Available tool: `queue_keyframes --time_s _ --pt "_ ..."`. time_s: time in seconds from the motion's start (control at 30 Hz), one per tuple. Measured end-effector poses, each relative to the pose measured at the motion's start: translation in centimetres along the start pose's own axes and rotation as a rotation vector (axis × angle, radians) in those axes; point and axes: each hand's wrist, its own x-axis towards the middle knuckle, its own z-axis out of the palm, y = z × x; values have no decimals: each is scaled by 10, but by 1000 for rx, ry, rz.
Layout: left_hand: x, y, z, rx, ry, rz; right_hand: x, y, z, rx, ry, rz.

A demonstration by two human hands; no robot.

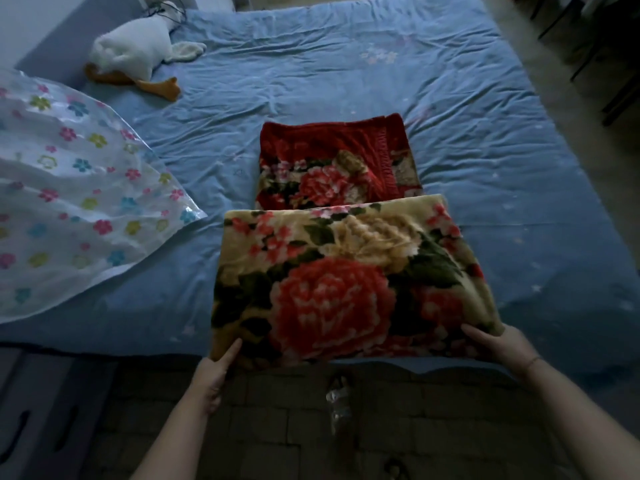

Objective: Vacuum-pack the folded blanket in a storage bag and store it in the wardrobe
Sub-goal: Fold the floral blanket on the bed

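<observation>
I see my left grip [216, 372] holding the floral blanket's [346, 289] near left corner, thumb on top. My right grip [502, 344] holds the near right corner the same way. The blanket lies on the blue bed [346, 64], near its edge. The flower-printed storage bag [69, 202] lies apart, to the left.

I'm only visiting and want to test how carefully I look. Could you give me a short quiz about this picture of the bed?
1. True or false: the blanket is already inside the storage bag.
2. What lies at the far left of the bed? A) plush goose B) laptop C) shoes
3. Fill in: the left hand and the right hand each grip one of the blanket's ____ corners.
Key: 1 false; 2 A; 3 near.
</observation>
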Motion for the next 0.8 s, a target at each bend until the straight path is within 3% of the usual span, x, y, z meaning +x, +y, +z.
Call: queue_keyframes --time_s 0.3,0.47,0.67,0.8 --pt "-76 -66 -19 -55 51 2 -84 32 -21 -84 19 -18" --pt "-102 -70 -25 -58 93 25 -109 33 -30 -122 21 -28" --pt "-99 24 -12 1 138 259 -104 -39 -42 144 78 -200" --pt "-74 119 3 59 55 396 -72 -118 -54 411 0 -377"
